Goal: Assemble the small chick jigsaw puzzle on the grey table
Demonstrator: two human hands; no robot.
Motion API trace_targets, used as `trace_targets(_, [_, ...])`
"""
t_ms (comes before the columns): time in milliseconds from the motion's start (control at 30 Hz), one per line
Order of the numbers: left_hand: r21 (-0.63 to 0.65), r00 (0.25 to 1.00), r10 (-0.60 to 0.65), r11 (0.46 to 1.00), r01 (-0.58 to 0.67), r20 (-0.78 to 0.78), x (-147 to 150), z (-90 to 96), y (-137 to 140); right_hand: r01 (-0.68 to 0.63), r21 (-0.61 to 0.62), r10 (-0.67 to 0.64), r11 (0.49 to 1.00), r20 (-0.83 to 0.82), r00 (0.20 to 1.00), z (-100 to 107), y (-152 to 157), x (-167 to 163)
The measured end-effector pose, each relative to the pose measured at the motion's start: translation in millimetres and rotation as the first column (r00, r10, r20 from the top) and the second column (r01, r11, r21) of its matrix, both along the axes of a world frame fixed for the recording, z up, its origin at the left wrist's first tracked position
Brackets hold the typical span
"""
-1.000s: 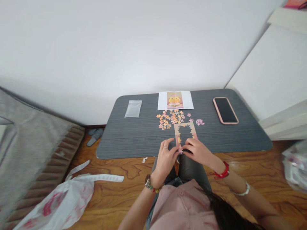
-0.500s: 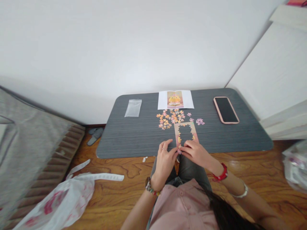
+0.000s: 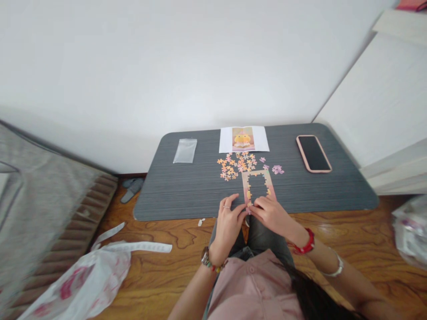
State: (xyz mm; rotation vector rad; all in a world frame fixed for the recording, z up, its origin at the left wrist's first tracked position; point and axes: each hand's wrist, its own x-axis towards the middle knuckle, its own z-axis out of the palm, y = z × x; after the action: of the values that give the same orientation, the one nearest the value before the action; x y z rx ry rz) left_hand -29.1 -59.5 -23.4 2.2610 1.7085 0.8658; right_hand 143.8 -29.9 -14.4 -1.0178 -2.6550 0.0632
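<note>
A partly joined jigsaw puzzle frame, pastel pink and yellow with an open middle, lies at the table's near edge. My left hand pinches its lower left corner with thumb and forefinger, the other fingers raised. From the other side, my right hand has its thumb and fingers closed at the same corner, over the frame's bottom strip. Between the fingertips shows a small pink puzzle piece, partly covered. Beyond the frame is a heap of loose orange and pink puzzle pieces.
A white sheet with a yellow character picture lies behind the pieces. A few purple pieces are to the right. The dark table also bears a clear plastic bag and a pink-cased phone. White scraps lie on the floor.
Both hands stay at the frame's lower left corner, with only slight finger movement. The view has shifted very slightly; the loose pieces look unmoved.
</note>
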Motion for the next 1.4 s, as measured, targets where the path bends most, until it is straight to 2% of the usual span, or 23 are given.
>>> trace_targets(267, [0.01, 1.0, 0.01, 1.0, -0.011, 0.016, 2, -1.1, 4, -0.023, 0.07, 0.019, 0.997, 0.058, 0.998, 2, -2, -4])
trace_targets(400, [-0.006, 1.0, 0.017, 1.0, -0.017, 0.021, 3, 0.9, 6, -0.037, 0.047, 0.034, 0.998, 0.052, 0.998, 3, -6, -7])
trace_targets(533, [0.003, 1.0, -0.004, 1.0, 0.004, 0.017, 1, 4.2, 11, -0.012, -0.028, 0.01, 1.0, -0.051, 0.999, 1, -1, 2])
trace_targets(633, [-0.004, 0.999, -0.047, 0.999, 0.047, 0.008, -6, 8.1, 26, 0.055, -0.081, -0.065, 0.995, -0.121, 0.991, 3, 19, 26])
trace_targets(733, [-0.017, 0.993, -0.098, 0.995, 0.097, -0.071, -16, 12.4, 51, 0.148, -0.128, -0.161, 0.981, -0.097, 0.982, 4, 49, 55])
trace_targets(833, [-0.083, 0.979, -0.112, 0.992, 0.099, -0.169, -22, 16.2, 75, 0.169, -0.151, -0.174, 0.974, -0.018, 0.985, 3, 76, 71])
trace_targets(933, [-0.114, 0.964, -0.131, 0.988, 0.107, -0.23, -21, 19.2, 88, 0.171, -0.138, -0.167, 0.976, 0.034, 0.985, -1, 87, 73])
trace_targets(1200, [-0.087, 0.958, -0.126, 0.99, 0.107, -0.256, -12, 13.6, 85, 0.23, -0.045, -0.227, 0.972, 0.055, 0.972, -16, 80, 69])
trace_targets(1400, [-0.112, 0.959, -0.126, 0.989, 0.1, -0.255, -11, 11.5, 85, 0.227, -0.054, -0.224, 0.972, 0.064, 0.973, -16, 82, 70])
